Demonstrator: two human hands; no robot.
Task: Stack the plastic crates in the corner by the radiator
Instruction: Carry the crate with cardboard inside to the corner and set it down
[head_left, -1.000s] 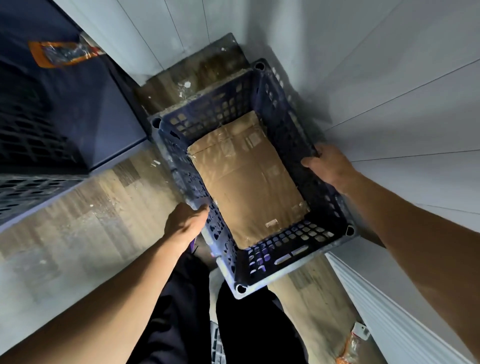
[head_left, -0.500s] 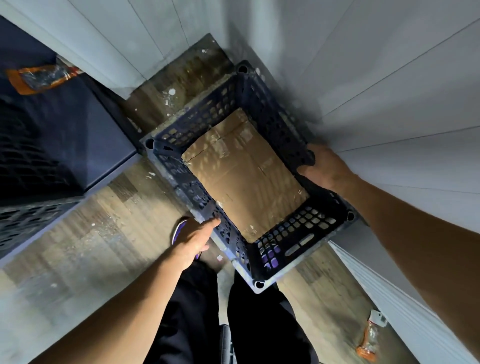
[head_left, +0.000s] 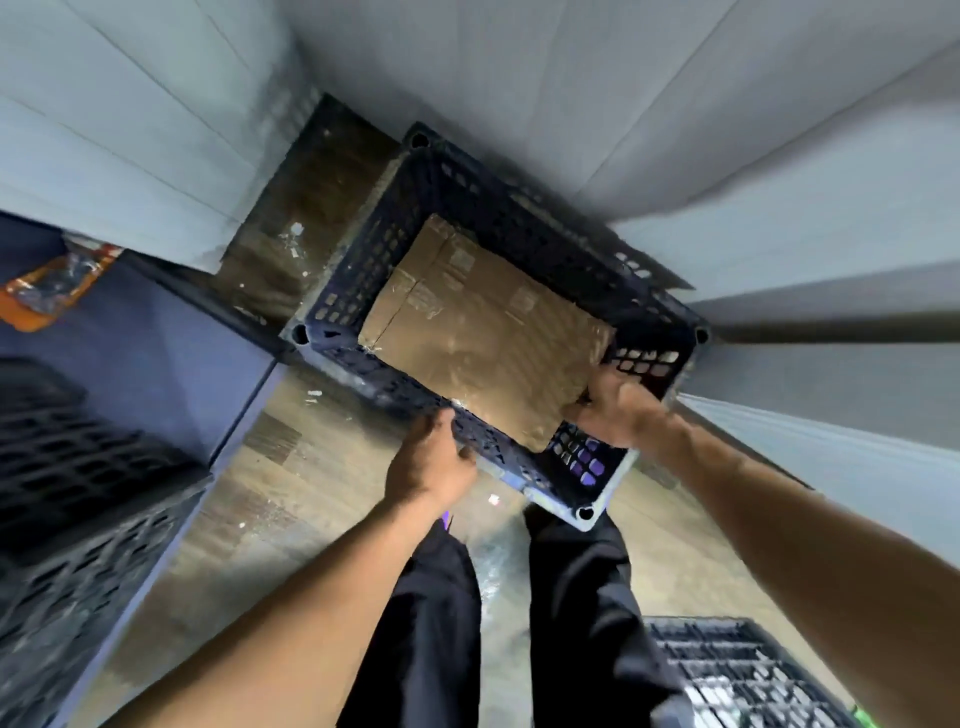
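While the crate (head_left: 363, 280) sits in the corner, its cardboard (head_left: 483, 343) liner just beyond the fingertips, the right hand (head_left: 618, 410) curls over the near end wall and grips it. The left hand (head_left: 431, 462) lies loosely curled against the long rim, holding nothing. By my judgement one crate is placed, perhaps being squared up; a second crate (head_left: 727, 675), behind the wrists beside the legs, has yet to go on top.
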